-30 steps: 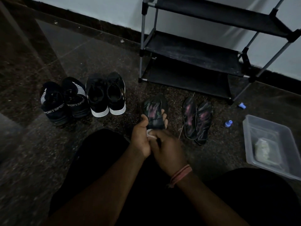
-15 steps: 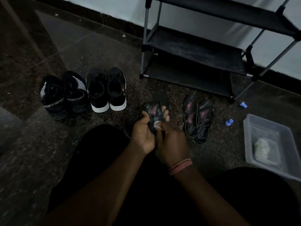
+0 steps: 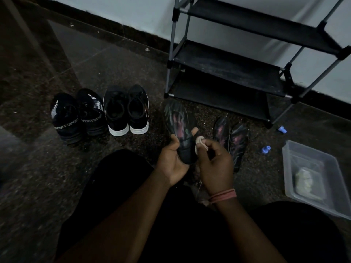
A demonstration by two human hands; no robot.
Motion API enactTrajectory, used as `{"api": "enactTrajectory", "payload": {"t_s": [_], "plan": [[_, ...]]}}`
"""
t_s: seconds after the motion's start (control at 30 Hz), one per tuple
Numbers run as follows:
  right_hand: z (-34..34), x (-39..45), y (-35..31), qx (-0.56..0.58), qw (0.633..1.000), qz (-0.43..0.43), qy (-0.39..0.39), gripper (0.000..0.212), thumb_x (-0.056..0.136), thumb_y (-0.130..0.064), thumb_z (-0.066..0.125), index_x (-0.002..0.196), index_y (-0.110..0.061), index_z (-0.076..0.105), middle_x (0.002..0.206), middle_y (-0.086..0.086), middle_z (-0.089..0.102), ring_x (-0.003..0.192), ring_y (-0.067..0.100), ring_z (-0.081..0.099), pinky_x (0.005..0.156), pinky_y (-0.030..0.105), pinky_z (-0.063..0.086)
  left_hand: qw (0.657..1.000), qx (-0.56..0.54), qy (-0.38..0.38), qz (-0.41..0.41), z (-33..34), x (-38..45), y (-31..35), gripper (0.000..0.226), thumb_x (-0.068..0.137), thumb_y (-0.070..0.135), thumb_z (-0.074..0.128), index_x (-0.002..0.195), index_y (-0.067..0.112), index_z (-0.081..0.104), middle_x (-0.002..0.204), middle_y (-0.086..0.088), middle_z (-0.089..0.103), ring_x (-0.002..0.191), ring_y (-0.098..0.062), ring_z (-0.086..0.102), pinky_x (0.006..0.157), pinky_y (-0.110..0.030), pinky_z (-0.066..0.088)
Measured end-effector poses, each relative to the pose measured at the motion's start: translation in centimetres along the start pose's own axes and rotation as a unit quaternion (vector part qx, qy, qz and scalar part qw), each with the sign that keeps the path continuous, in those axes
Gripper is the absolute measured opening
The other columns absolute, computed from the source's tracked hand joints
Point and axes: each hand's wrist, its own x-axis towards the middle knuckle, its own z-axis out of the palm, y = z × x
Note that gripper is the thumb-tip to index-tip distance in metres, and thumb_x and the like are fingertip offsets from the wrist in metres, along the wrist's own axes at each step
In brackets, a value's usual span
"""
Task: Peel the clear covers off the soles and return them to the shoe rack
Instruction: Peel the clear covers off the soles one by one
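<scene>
— Insole [image 3: 179, 128] in the middle of the frame: who has it?

— Left hand [image 3: 171, 158] grips it by the heel end, thumb curled over the near left edge and fingertips showing past the right edge. The toe end points up the frame toward the shoe rack [image 3: 228, 73], which stands in the upper right with three dark shelves.

— And the other hand?

— Right hand [image 3: 212, 162] sits just right of the insole's heel, fingers curled, pinching a small pale wad [image 3: 200, 141] between thumb and forefinger. The wad touches the insole's right edge. Whether it is peeled cover or something else, I cannot tell in this dim light. A pink band [image 3: 223, 195] circles that wrist.

— Any other insoles?

— Two more insoles [image 3: 230, 137] lie side by side on the dark floor [image 3: 95, 63], right of the hands and just below the rack's lowest shelf.

— What else is around?

— Left of centre, a pair of black shoes with white soles [image 3: 126, 112], and beside them, further left, a pair of dark shoes lettered SPORT [image 3: 77, 115]. At the right edge, a clear plastic tub [image 3: 292, 158] with something pale inside. Two small blue pieces [image 3: 266, 149] lie on the floor between the tub and the rack.
</scene>
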Motion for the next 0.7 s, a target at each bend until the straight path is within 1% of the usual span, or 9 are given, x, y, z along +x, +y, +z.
{"api": "enactTrajectory", "payload": {"t_s": [0.07,0.17,0.2,0.27,0.3,0.37,0.47,0.6,0.7], "plan": [[0.0,-0.3,0.0,-0.044,0.998,-0.043,-0.012,0.012,0.089,-0.012,0.069,0.100,-0.014,0.073,0.101,0.000,0.065,0.098,0.003,0.062,0.088,0.016,0.048,1.000,0.026,-0.011,-0.012,-0.1,0.0,-0.4,0.063,0.106,0.049,0.033,0.148,0.005,0.050,0.149,-0.019,0.052,0.141,-0.029,0.047,0.124,-0.044,0.027],[0.4,-0.5,0.3,-0.107,0.990,-0.085,-0.025,0.012,0.084,-0.004,0.071,0.094,-0.011,0.073,0.096,0.005,0.059,0.092,0.004,0.055,0.085,0.006,0.039,0.997,0.066,-0.034,-0.014,0.1,-0.7,-0.6,0.050,0.108,0.030,0.040,0.147,0.000,0.048,0.149,-0.015,0.053,0.143,-0.029,0.046,0.122,-0.045,0.031],[0.5,-0.4,0.5,-0.126,0.987,-0.096,-0.029,0.012,0.084,-0.003,0.070,0.093,-0.011,0.073,0.094,0.006,0.060,0.091,0.007,0.055,0.084,0.008,0.040,0.997,0.071,-0.040,-0.014,0.3,-1.0,-0.4,0.049,0.106,0.026,0.045,0.147,-0.001,0.048,0.148,-0.016,0.054,0.140,-0.030,0.050,0.119,-0.044,0.036],[0.6,0.0,0.8,-0.157,0.980,-0.115,-0.041,0.013,0.084,-0.003,0.068,0.092,-0.012,0.073,0.092,0.007,0.064,0.090,0.018,0.060,0.084,0.023,0.047,0.997,0.050,-0.050,-0.017,0.7,-1.5,0.2,0.055,0.098,0.030,0.055,0.145,0.002,0.052,0.144,-0.019,0.057,0.130,-0.029,0.058,0.112,-0.041,0.045],[0.6,0.0,0.9,-0.176,0.975,-0.126,-0.046,0.014,0.084,-0.003,0.068,0.092,-0.012,0.073,0.092,0.007,0.065,0.089,0.022,0.061,0.083,0.031,0.050,0.998,0.033,-0.054,-0.017,0.6,-1.5,0.4,0.059,0.095,0.034,0.057,0.145,0.003,0.053,0.146,-0.021,0.055,0.129,-0.029,0.058,0.113,-0.040,0.044],[0.5,-0.2,0.8,-0.200,0.968,-0.144,-0.046,0.016,0.083,-0.002,0.067,0.093,-0.012,0.073,0.093,0.007,0.068,0.088,0.025,0.063,0.083,0.037,0.050,0.998,0.006,-0.058,-0.029,0.6,-1.7,0.7,0.064,0.094,0.039,0.057,0.146,0.004,0.052,0.151,-0.024,0.048,0.137,-0.031,0.050,0.121,-0.042,0.032],[0.3,-0.4,0.7,-0.184,0.972,-0.138,-0.039,0.020,0.080,0.000,0.068,0.095,-0.013,0.071,0.096,0.004,0.070,0.090,0.023,0.064,0.084,0.036,0.050,0.997,0.020,-0.055,-0.047,0.4,-1.6,0.4,0.063,0.094,0.039,0.054,0.145,0.002,0.053,0.152,-0.025,0.047,0.144,-0.034,0.043,0.125,-0.046,0.024],[0.1,-0.4,0.7,-0.173,0.978,-0.091,-0.069,0.023,0.084,-0.014,0.066,0.105,-0.023,0.063,0.097,-0.005,0.071,0.089,0.020,0.066,0.079,0.036,0.053,0.998,0.029,-0.024,-0.051,0.2,-1.2,0.1,0.062,0.093,0.047,0.062,0.137,0.003,0.061,0.143,-0.018,0.059,0.132,-0.033,0.057,0.117,-0.047,0.038],[1.0,-1.1,0.6,-0.208,0.968,-0.107,-0.096,0.021,0.082,-0.011,0.067,0.100,-0.020,0.073,0.097,0.001,0.074,0.087,0.022,0.066,0.080,0.033,0.052,0.998,0.047,0.015,-0.030,0.2,-1.0,-0.6,0.078,0.087,0.066,0.055,0.135,0.005,0.060,0.136,-0.014,0.064,0.127,-0.029,0.061,0.107,-0.046,0.047]]}}
